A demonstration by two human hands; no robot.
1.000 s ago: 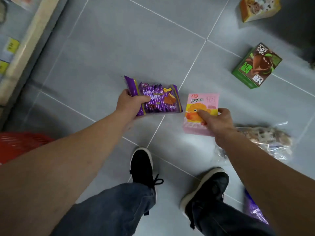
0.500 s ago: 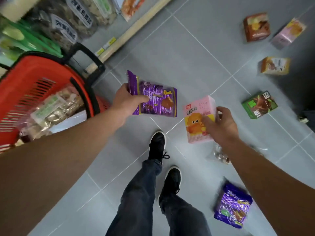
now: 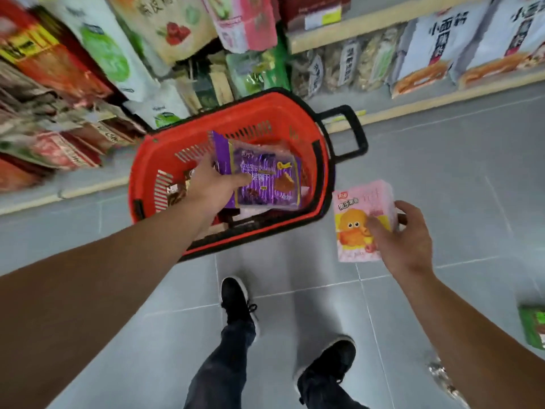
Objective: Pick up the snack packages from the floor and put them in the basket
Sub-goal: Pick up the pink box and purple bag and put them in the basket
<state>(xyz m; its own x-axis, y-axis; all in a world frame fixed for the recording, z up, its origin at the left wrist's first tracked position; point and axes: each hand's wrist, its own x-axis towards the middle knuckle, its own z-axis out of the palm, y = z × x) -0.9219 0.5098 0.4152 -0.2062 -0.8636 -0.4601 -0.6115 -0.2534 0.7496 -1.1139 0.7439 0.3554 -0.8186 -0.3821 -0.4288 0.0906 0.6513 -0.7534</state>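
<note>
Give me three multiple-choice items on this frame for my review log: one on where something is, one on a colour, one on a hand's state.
1. Where is the purple biscuit pack?
A. Lying on the floor tiles
B. Held over the red basket
C. On a shelf

2. What colour is the box in the right hand?
A. Pink
B. Blue
C. Black

3. What is the left hand doing?
A. Hanging idle with nothing in it
B. Pressing flat on the basket rim
C. Gripping the purple pack

Answers:
1 B: the pack sits in front of the basket's opening, off the floor.
2 A: the pink box has pale pink sides with an orange cartoon figure.
3 C: the thumb lies across the pack's front, holding it.
</note>
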